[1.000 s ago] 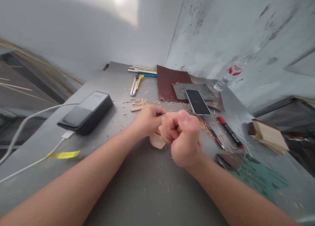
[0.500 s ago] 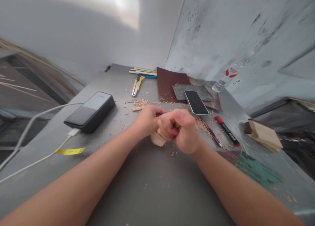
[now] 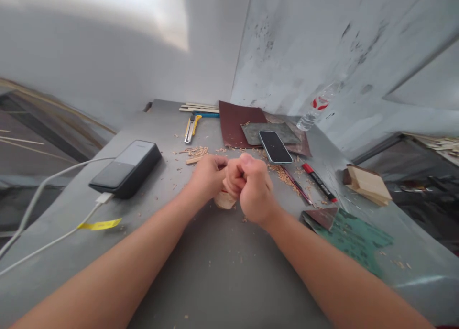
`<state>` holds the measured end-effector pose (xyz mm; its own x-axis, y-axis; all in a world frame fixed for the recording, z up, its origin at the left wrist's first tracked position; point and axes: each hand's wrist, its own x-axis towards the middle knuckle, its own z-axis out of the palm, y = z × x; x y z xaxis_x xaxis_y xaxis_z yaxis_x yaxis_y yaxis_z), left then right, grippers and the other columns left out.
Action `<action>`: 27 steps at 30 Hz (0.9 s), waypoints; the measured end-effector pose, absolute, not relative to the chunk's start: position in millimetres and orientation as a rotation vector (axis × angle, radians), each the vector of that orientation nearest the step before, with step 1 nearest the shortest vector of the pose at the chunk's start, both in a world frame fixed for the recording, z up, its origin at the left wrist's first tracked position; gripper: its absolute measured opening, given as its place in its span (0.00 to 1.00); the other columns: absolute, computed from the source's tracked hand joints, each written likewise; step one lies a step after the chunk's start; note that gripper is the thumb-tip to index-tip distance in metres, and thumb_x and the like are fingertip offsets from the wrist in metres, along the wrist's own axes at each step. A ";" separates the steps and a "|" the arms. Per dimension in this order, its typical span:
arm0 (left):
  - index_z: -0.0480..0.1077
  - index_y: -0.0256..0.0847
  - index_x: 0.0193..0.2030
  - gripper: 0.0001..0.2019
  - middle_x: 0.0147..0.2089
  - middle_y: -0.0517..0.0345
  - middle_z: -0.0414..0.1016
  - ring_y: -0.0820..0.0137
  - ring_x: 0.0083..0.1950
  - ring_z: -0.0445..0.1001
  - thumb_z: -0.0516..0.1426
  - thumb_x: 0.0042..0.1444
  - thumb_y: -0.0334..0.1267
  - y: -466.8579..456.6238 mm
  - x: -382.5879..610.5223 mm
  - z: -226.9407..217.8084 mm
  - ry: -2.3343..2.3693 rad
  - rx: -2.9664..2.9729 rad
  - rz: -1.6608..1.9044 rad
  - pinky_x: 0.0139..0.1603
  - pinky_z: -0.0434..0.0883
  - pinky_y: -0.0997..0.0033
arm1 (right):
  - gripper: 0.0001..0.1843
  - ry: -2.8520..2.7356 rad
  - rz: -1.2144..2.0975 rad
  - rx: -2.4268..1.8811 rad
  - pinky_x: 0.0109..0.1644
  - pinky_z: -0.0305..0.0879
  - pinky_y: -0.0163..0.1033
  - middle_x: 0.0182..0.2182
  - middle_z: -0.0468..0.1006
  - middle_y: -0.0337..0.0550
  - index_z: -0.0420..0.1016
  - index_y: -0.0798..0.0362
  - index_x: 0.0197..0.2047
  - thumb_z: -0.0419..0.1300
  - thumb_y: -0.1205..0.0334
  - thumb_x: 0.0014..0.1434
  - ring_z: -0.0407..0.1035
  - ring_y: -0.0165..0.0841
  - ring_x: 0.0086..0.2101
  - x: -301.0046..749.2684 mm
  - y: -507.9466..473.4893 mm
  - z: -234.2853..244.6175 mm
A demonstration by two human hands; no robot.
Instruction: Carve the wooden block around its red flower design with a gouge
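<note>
My left hand (image 3: pixel 207 175) is closed around a pale wooden piece (image 3: pixel 224 201) that rests on the grey table (image 3: pixel 222 271); only the piece's lower end shows beneath my fingers. My right hand (image 3: pixel 253 188) is a fist pressed against the left one and over the same piece. Whatever it grips is hidden inside the fingers. Wood shavings (image 3: pixel 283 173) lie scattered around both hands.
A black power bank (image 3: pixel 126 167) with a white cable (image 3: pixel 46 185) sits at left. Behind the hands lie a yellow utility knife (image 3: pixel 190 127), sandpaper sheets (image 3: pixel 238 123), a phone (image 3: pixel 275 146) and a red marker (image 3: pixel 318 181). Wood blocks (image 3: pixel 367 184) and green sandpaper (image 3: pixel 353 235) are at right.
Both hands stay clasped on the wooden piece; my right fist has shifted slightly against it. The camera view has drifted, moving everything a little left and down.
</note>
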<state>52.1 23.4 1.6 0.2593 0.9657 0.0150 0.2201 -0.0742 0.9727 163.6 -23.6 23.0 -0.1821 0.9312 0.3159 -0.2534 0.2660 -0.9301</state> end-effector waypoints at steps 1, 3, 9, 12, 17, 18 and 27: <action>0.66 0.39 0.18 0.11 0.19 0.64 0.64 0.73 0.25 0.63 0.60 0.47 0.36 22.0 52.0 2.4 1.161 1.517 0.926 0.24 0.57 0.76 | 0.31 -1.288 1.216 -0.727 0.23 0.40 0.38 0.17 0.50 0.30 0.55 0.48 0.20 0.51 0.44 0.73 0.44 0.27 0.18 162.3 -23.7 21.3; 0.66 0.40 0.18 0.11 0.20 0.63 0.65 0.73 0.26 0.62 0.59 0.48 0.37 20.8 51.7 3.6 1.175 1.506 0.923 0.24 0.56 0.75 | 0.31 -1.229 1.193 -0.746 0.23 0.41 0.38 0.17 0.51 0.31 0.55 0.49 0.19 0.52 0.46 0.73 0.44 0.26 0.17 160.5 -24.0 19.7; 0.75 0.38 0.25 0.12 0.23 0.60 0.70 0.71 0.27 0.65 0.59 0.53 0.44 31.5 51.4 -1.8 1.133 1.512 0.837 0.27 0.59 0.73 | 0.32 -1.126 1.345 -0.689 0.19 0.42 0.35 0.14 0.47 0.29 0.50 0.48 0.16 0.54 0.43 0.67 0.40 0.25 0.15 179.3 -25.3 35.0; 0.78 0.38 0.30 0.14 0.24 0.59 0.72 0.70 0.27 0.65 0.60 0.55 0.47 37.7 52.2 -6.7 1.146 1.501 0.813 0.28 0.61 0.71 | 0.32 -1.061 1.416 -0.662 0.19 0.43 0.35 0.15 0.44 0.29 0.48 0.49 0.17 0.54 0.43 0.66 0.38 0.25 0.15 201.8 -22.3 46.9; 0.79 0.39 0.31 0.13 0.26 0.59 0.74 0.70 0.29 0.67 0.61 0.57 0.48 37.0 53.5 -7.6 1.162 1.496 0.805 0.29 0.61 0.71 | 0.33 -0.978 1.449 -0.691 0.20 0.41 0.35 0.15 0.43 0.29 0.48 0.50 0.17 0.57 0.45 0.66 0.36 0.26 0.16 222.7 -10.3 45.9; 0.78 0.39 0.31 0.13 0.26 0.60 0.73 0.70 0.28 0.66 0.61 0.57 0.47 36.2 53.6 -7.4 1.164 1.493 0.809 0.29 0.60 0.71 | 0.33 -0.971 1.461 -0.700 0.20 0.40 0.36 0.15 0.43 0.29 0.49 0.50 0.17 0.57 0.44 0.67 0.36 0.26 0.16 222.7 -8.6 43.3; 0.78 0.40 0.34 0.11 0.28 0.60 0.77 0.69 0.29 0.72 0.61 0.60 0.45 32.0 55.8 -8.3 1.141 1.458 0.834 0.30 0.65 0.71 | 0.36 -1.033 1.526 -0.776 0.21 0.39 0.37 0.15 0.47 0.31 0.53 0.50 0.17 0.58 0.37 0.67 0.38 0.27 0.17 212.7 -12.8 33.6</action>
